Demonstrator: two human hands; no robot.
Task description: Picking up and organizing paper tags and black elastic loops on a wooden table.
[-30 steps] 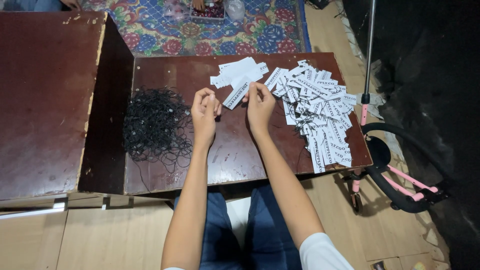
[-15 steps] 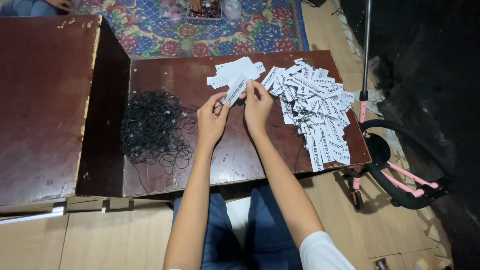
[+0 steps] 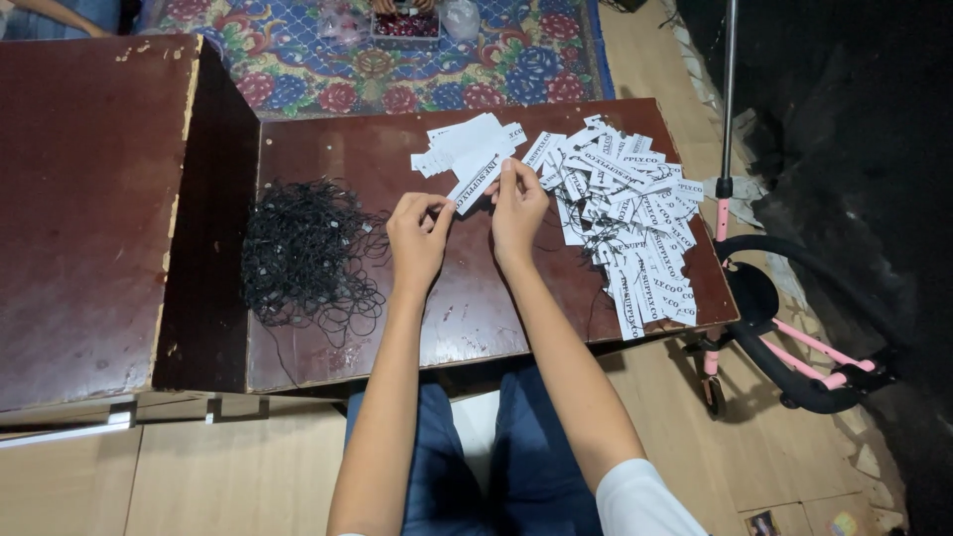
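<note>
Both hands meet over the middle of the dark wooden table (image 3: 476,318): the right hand (image 3: 516,208) pinches a narrow white paper tag (image 3: 475,185) with black print, tilted, and the left hand (image 3: 417,236), fingers curled, touches the tag's lower end. The tag sits just above the table, near its far edge. Just beyond it lies a small stack of blank-side tags (image 3: 467,144). Right of the held tag spreads a big heap of printed tags (image 3: 630,223); left of it, well apart, a tangle of black strings (image 3: 303,253).
</note>
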